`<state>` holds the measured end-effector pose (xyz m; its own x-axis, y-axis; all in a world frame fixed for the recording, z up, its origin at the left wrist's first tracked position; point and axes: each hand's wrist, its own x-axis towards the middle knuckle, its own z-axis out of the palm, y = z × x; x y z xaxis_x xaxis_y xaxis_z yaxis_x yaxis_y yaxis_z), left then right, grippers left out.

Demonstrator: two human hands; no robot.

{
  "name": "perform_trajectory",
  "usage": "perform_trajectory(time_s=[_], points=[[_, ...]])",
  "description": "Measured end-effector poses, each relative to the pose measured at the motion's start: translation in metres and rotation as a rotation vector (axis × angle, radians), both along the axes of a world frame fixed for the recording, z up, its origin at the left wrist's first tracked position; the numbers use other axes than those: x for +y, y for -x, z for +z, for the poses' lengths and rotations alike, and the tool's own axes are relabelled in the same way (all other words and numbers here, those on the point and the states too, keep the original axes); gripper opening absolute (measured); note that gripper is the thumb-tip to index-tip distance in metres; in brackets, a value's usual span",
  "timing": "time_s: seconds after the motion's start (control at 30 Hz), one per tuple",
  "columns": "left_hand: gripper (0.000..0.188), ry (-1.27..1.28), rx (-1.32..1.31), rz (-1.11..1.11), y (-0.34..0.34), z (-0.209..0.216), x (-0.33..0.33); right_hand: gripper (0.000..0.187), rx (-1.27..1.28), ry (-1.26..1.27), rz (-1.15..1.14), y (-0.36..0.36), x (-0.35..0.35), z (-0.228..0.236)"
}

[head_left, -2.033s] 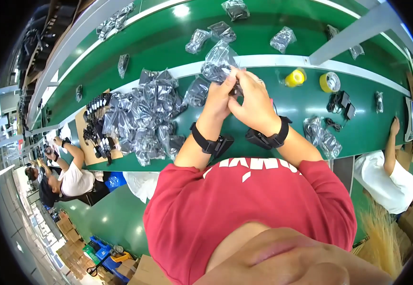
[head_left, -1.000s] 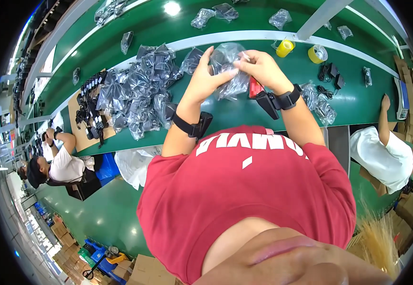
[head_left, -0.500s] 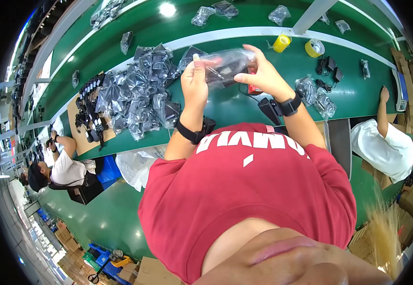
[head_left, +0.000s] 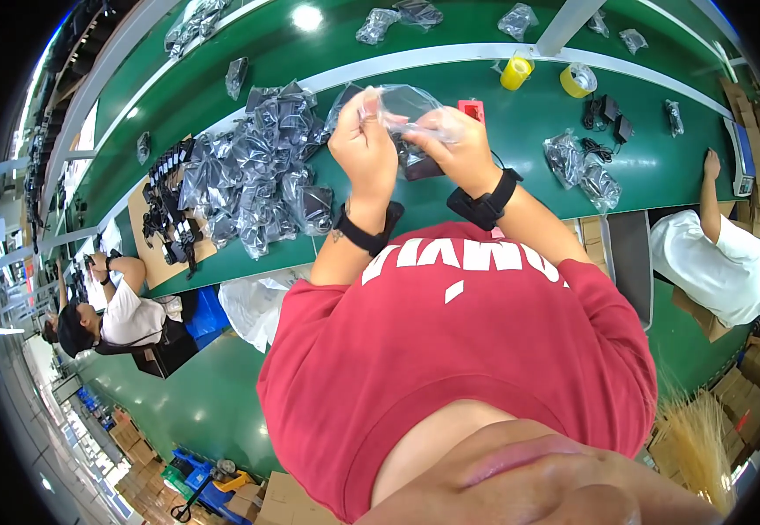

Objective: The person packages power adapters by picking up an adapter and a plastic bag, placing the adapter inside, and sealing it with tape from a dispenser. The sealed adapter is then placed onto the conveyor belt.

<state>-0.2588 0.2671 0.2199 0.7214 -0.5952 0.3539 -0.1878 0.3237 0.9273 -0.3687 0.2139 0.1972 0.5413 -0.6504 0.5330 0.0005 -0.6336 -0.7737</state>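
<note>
My left hand (head_left: 364, 144) and my right hand (head_left: 450, 144) are raised together above the green table (head_left: 520, 149). Both pinch one clear plastic bag (head_left: 402, 109) with a dark item inside it. The left fingers grip the bag's upper left edge, and the right hand holds its right side. Each wrist wears a black band. A heap of clear bags with dark parts (head_left: 253, 175) lies on the table to the left of my hands.
A small red object (head_left: 471, 108) sits behind the bag. Two yellow tape rolls (head_left: 548, 75) and black adapters (head_left: 607, 112) lie far right, with bagged parts (head_left: 581, 166) nearer. A cardboard tray of black pieces (head_left: 170, 214) is at left. Co-workers sit at left (head_left: 122, 306) and right (head_left: 712, 254).
My hands lifted a clear bag off the pile by the table and brought it up toward me. They have drawn closer together on the bag over the last second.
</note>
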Motion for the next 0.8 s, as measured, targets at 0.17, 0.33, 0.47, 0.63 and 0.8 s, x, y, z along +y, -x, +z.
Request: perform_trajectory(time_s=[0.17,0.33,0.47,0.63,0.8], points=[[0.02,-0.177,-0.531,0.31,-0.013,-0.005,-0.018,0.017,0.033,-0.036,0.078,0.001,0.004,0.0],[0.024,-0.252,-0.137,0.088,-0.012,-0.002,-0.023,0.023,0.163,-0.148,0.054,0.009,0.009,0.012],[0.026,-0.175,-0.005,0.051,-0.006,0.003,-0.024,0.023,0.205,-0.076,0.022,0.012,0.009,0.016],[0.028,-0.068,0.302,-0.243,-0.008,0.003,-0.013,0.019,0.085,-0.116,0.03,0.015,-0.002,0.007],[0.036,-0.307,0.313,-0.767,-0.022,-0.007,0.015,0.018,-0.002,-0.396,0.21,0.031,-0.016,0.001]])
